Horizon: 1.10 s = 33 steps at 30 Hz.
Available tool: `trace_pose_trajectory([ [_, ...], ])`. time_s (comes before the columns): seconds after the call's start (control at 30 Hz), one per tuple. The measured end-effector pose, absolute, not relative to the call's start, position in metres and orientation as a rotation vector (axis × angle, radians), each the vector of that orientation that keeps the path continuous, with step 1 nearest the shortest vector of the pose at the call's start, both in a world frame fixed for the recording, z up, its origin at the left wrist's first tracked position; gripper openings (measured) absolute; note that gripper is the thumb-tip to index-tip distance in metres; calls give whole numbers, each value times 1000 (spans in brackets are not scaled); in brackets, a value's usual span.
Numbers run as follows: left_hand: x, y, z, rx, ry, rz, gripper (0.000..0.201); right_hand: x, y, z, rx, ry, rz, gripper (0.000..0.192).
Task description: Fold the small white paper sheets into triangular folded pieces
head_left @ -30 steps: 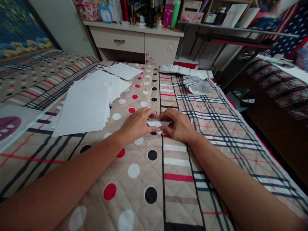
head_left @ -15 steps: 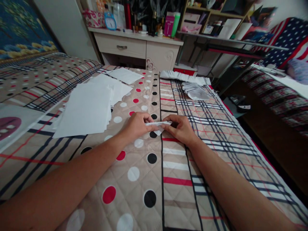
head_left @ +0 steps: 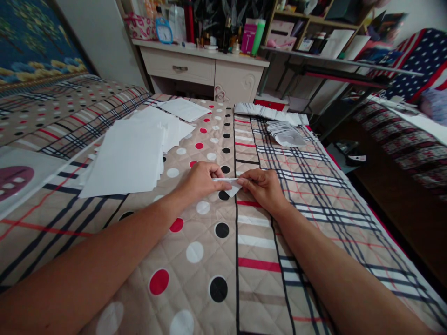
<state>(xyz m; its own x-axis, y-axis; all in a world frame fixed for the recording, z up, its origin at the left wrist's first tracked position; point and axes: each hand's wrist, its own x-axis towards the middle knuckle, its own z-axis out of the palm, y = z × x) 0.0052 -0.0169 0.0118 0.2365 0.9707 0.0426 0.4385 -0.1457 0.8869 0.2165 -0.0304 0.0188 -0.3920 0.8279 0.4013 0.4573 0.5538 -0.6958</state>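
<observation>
My left hand [head_left: 200, 181] and my right hand [head_left: 262, 185] meet at the middle of the bed, both pinching one small folded piece of white paper [head_left: 231, 184]. The paper is a narrow strip with a pointed corner hanging down, held just above the quilted bedspread [head_left: 223, 260]. My left fingers grip its left end, my right fingers its right end. A stack of plain white sheets [head_left: 129, 153] lies to the left of my left hand.
More folded white pieces lie in a row [head_left: 267, 110] and in a small pile [head_left: 284, 132] at the far right of the bed. A cream dresser [head_left: 206, 70] with bottles and a blue clock [head_left: 163, 31] stands behind. A dark floor drops off right of the bed edge.
The folded paper was pressed flat on the bedspread under both hands; now it is lifted slightly and pinched at its ends. The view has tilted up a little.
</observation>
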Motion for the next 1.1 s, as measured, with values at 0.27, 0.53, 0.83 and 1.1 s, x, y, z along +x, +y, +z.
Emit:
trace_pose_trajectory([
  [0.27, 4, -13, 20, 1515, 1156, 914, 16, 219, -29, 15, -1078, -1891, 744, 28],
  [0.53, 4, -8, 22, 1446, 1057, 1010, 15, 215, -28, 15, -1097, -1709, 897, 28],
  [0.83, 7, -10, 21, 1474, 1112, 996, 19, 216, -29, 16, -1114, -1676, 991, 27],
  [1.1, 6, -8, 20, 1530, 1179, 1039, 20, 216, -31, 22, -842, -1856, 808, 44],
])
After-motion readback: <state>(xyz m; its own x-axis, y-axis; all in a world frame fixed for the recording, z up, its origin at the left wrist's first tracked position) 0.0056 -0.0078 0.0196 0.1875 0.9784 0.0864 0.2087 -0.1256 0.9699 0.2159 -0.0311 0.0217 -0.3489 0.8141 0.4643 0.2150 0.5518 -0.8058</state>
